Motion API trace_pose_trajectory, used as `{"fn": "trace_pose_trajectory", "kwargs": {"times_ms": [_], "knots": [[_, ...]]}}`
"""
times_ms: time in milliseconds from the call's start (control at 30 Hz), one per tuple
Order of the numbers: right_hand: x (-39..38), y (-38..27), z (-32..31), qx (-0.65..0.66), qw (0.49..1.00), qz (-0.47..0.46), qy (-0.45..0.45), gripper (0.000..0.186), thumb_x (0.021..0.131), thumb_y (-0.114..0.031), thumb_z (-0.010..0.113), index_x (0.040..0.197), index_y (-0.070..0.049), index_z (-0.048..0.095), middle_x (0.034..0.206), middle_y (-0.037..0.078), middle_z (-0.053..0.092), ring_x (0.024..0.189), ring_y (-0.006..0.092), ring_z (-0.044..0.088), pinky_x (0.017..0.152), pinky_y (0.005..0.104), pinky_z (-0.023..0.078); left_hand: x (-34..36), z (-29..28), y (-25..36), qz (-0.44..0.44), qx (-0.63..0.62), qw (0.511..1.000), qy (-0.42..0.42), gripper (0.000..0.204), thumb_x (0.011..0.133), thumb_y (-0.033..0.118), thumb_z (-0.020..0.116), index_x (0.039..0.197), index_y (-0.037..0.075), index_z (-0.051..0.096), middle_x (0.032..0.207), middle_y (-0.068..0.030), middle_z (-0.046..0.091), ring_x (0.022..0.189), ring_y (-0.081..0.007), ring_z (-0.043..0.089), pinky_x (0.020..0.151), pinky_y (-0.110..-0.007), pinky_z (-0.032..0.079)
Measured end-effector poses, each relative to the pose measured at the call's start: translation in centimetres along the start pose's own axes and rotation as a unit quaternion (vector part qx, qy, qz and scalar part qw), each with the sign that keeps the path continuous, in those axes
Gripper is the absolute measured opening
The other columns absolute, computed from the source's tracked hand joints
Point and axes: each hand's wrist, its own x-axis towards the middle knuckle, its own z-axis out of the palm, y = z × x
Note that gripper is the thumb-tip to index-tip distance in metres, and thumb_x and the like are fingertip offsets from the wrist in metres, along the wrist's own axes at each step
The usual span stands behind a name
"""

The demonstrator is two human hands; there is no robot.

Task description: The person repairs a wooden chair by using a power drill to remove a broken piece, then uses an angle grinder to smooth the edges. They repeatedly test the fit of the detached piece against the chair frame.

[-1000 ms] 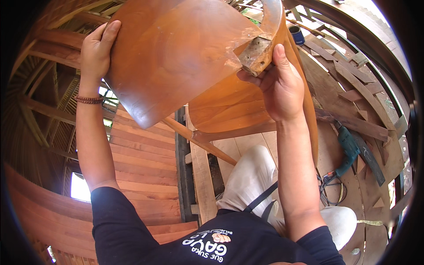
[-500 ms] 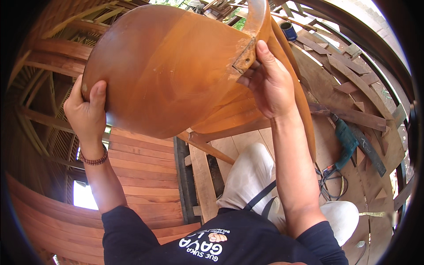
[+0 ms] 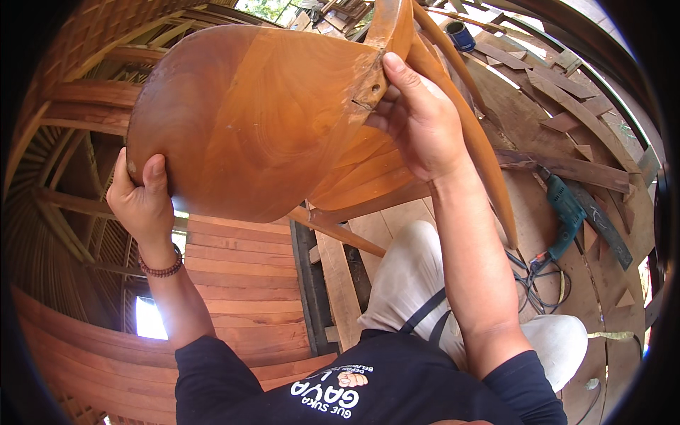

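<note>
A brown varnished wooden chair [image 3: 241, 127] is tilted up in front of me, its broad rounded panel facing me. My left hand [image 3: 145, 202] grips the panel's left edge, thumb on the near face and fingers behind. At the panel's right corner, my right hand [image 3: 425, 127] holds the joint with a curved wooden piece, thumb on top and fingers partly hidden underneath. Beside that thumb, the joint [image 3: 374, 88] shows a small dark hole, a crack line and rough, pale patches. A second rounded wooden part and slender legs show behind and below the panel.
To the right, a teal power drill [image 3: 565, 216] with its coiled cord lies on the plank floor. Wood offcuts [image 3: 559, 88] are scattered beyond it, near a dark blue can [image 3: 460, 35]. A slatted reddish wooden surface [image 3: 244, 276] extends at lower left.
The joint end of the chair and my right hand have shifted slightly left and the panel has turned a little. My left hand has moved slightly down, keeping its grip.
</note>
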Motion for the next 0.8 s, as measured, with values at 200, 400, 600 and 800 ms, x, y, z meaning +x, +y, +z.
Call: {"fn": "trace_pose_trajectory", "kwargs": {"times_ms": [200, 400, 600, 800], "knots": [[0.4, 0.2, -0.1, -0.036, 0.999, -0.028, 0.005, 0.048, 0.105, -0.040, 0.048, 0.127, 0.000, 0.061, 0.115, 0.011, 0.069, 0.104, 0.0192, 0.067, 0.091, 0.0362, 0.054, 0.7, 0.0, 2.0, -0.045, -0.066, 0.996, -0.045, 0.062, 0.078, 0.044, 0.085, 0.111, -0.005, 0.067, 0.092, -0.0045, 0.071, 0.084, -0.0072, 0.060, 0.077, -0.024, 0.049], [0.3, -0.3, -1.2, -0.141, 0.989, 0.022, 0.041, 0.045, 0.104, -0.042, 0.049, 0.115, -0.002, 0.064, 0.103, 0.010, 0.072, 0.090, 0.0187, 0.070, 0.082, 0.0336, 0.056, 1.7, -0.7, 2.2, -0.060, 0.016, 0.994, -0.088, 0.064, 0.073, 0.040, 0.090, 0.111, -0.006, 0.068, 0.091, -0.0048, 0.074, 0.079, -0.0078, 0.062, 0.075, -0.025, 0.052], [-1.0, -5.3, -1.7, -0.193, 0.978, 0.031, 0.076, 0.045, 0.101, -0.041, 0.055, 0.113, 0.002, 0.062, 0.093, 0.015, 0.072, 0.081, 0.0208, 0.071, 0.076, 0.0311, 0.056, -4.3, -8.2, 2.5, -0.108, -0.085, 0.988, 0.064, 0.076, 0.066, 0.055, 0.088, 0.108, -0.005, 0.068, 0.090, -0.0071, 0.073, 0.081, -0.0100, 0.065, 0.074, -0.026, 0.053], [-2.5, -9.4, -4.2, -0.205, 0.974, -0.033, 0.092, 0.040, 0.104, -0.033, 0.047, 0.114, 0.003, 0.061, 0.099, 0.016, 0.071, 0.085, 0.0223, 0.070, 0.080, 0.0334, 0.057, -9.7, -5.3, 5.5, -0.150, -0.142, 0.973, -0.103, 0.080, 0.053, 0.067, 0.088, 0.091, -0.002, 0.070, 0.074, -0.0057, 0.071, 0.068, -0.0123, 0.068, 0.061, -0.027, 0.054]]}}
